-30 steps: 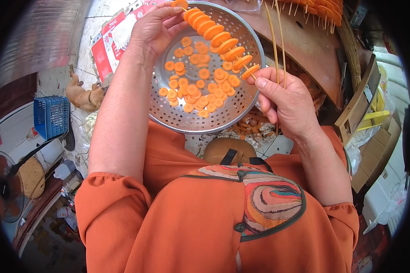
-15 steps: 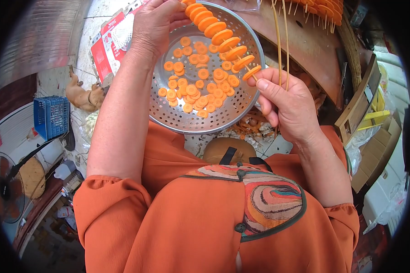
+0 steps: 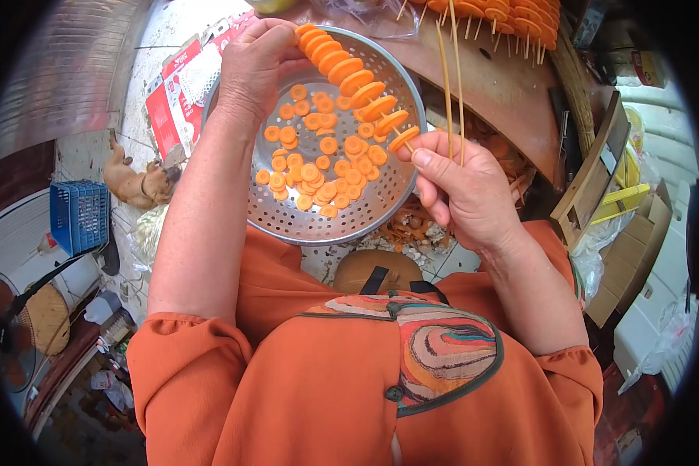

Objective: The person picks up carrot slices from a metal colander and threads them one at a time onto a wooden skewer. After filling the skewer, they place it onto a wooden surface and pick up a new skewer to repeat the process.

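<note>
A skewer of carrot slices point(image 3: 357, 84) slants over a metal colander point(image 3: 303, 227), held at both ends. My left hand point(image 3: 255, 66) is closed at its upper end, fingertips at the top slices; part of its grip is hidden. Thumb and fingers of my right hand point(image 3: 467, 182) pinch the lower end, just below the last slice. Two thin bare sticks point(image 3: 448, 101) also stand up out of my right hand. The slices sit tight at the top and more spaced toward the bottom. Many loose carrot slices point(image 3: 311, 172) lie in the colander below.
More carrot skewers point(image 3: 512, 17) lie on a wooden board point(image 3: 489, 93) at the upper right. Peelings point(image 3: 415, 225) cover the floor beneath the colander. A dog point(image 3: 136, 177) lies at the left near a blue crate point(image 3: 79, 217) and a fan point(image 3: 6, 330).
The view has shifted, so the colander, hands and skewer appear farther left and slightly lower. Both hands keep their hold on the skewer, whose slices look much the same.
</note>
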Tool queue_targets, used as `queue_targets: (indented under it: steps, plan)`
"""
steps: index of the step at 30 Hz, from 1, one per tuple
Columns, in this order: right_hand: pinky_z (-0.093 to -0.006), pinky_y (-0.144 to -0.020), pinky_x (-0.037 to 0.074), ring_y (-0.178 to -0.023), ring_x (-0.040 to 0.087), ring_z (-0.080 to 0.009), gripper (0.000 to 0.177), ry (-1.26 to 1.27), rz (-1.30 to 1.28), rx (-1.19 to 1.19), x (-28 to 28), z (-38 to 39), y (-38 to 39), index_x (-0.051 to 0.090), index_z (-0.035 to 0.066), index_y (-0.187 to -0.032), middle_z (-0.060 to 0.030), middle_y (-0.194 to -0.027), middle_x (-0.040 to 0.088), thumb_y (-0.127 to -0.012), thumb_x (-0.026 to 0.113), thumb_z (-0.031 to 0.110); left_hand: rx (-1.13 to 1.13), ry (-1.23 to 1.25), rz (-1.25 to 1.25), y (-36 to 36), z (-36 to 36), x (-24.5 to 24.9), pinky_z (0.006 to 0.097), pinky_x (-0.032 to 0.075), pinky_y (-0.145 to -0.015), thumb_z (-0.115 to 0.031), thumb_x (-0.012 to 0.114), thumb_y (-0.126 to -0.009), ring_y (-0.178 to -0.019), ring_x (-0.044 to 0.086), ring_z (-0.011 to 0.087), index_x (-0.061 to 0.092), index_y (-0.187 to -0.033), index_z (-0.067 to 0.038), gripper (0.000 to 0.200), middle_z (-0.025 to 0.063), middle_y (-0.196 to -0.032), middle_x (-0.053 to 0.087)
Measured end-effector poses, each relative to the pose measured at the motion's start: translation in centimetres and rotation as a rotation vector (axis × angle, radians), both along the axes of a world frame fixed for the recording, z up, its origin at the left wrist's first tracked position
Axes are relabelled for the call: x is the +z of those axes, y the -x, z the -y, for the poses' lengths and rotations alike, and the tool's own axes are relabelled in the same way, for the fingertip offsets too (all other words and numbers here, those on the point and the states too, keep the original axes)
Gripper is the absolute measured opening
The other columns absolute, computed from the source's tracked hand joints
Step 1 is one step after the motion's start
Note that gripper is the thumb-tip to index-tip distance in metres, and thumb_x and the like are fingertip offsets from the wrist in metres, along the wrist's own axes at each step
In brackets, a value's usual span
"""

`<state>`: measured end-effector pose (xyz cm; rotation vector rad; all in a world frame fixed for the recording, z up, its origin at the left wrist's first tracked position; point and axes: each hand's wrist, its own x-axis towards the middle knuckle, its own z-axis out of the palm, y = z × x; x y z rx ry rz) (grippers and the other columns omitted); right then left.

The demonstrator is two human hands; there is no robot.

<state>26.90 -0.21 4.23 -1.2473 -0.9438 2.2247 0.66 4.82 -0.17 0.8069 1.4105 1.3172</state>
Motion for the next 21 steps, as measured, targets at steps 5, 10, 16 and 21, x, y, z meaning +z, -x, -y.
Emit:
queue_targets:
  steps: [5, 10, 16, 21]
  plan:
    - [-0.0158, -0.039, 0.034, -0.042, 0.042, -0.0031, 0.017, -0.012, -0.079, -0.051, 0.4, -1.1, -0.6, 0.057, 0.000, -0.099, 0.0002, -0.063, 0.055, -0.096, 0.053, 0.016, 0.164, 0.071, -0.164, -1.0, -0.2, 2.9, 0.0303, 0.049, -0.076, -0.026, 0.049, -0.090, -0.084, 0.065, 0.0193, 0.060, -0.108, -0.002, 0.032, 0.0088, -0.099, 0.066]
    - [-0.0157, -0.037, 0.031, -0.042, 0.043, -0.0031, 0.015, -0.165, -0.127, -0.330, 1.9, -5.2, -1.9, 0.056, 0.003, -0.101, 0.0001, -0.064, 0.056, -0.096, 0.053, 0.016, 0.232, -0.069, 0.248, -3.5, 2.7, 6.6, 0.0344, 0.049, -0.080, -0.031, 0.047, -0.094, -0.086, 0.066, 0.0210, 0.053, -0.118, -0.004, 0.037, 0.0110, -0.108, 0.063]
    - [-0.0180, -0.035, 0.028, -0.041, 0.042, -0.0044, 0.013, -0.348, 0.029, -0.575, 0.6, -11.9, -3.3, 0.055, 0.004, -0.103, -0.0019, -0.067, 0.058, -0.095, 0.052, 0.013, 0.019, -0.069, 0.359, -7.9, 5.2, 7.6, 0.0336, 0.051, -0.082, -0.016, 0.054, -0.090, -0.081, 0.067, 0.0202, 0.052, -0.114, -0.003, 0.027, 0.0117, -0.108, 0.063]
    - [-0.0194, -0.035, 0.027, -0.040, 0.042, -0.0055, 0.014, -0.382, 0.118, -0.605, -2.0, -15.5, -4.3, 0.053, 0.004, -0.106, -0.0042, -0.070, 0.059, -0.094, 0.051, 0.012, 0.015, -0.002, 0.509, -7.3, 5.6, 8.4, 0.0301, 0.051, -0.078, -0.009, 0.054, -0.088, -0.078, 0.065, 0.0166, 0.052, -0.110, -0.001, 0.023, 0.0096, -0.104, 0.061]
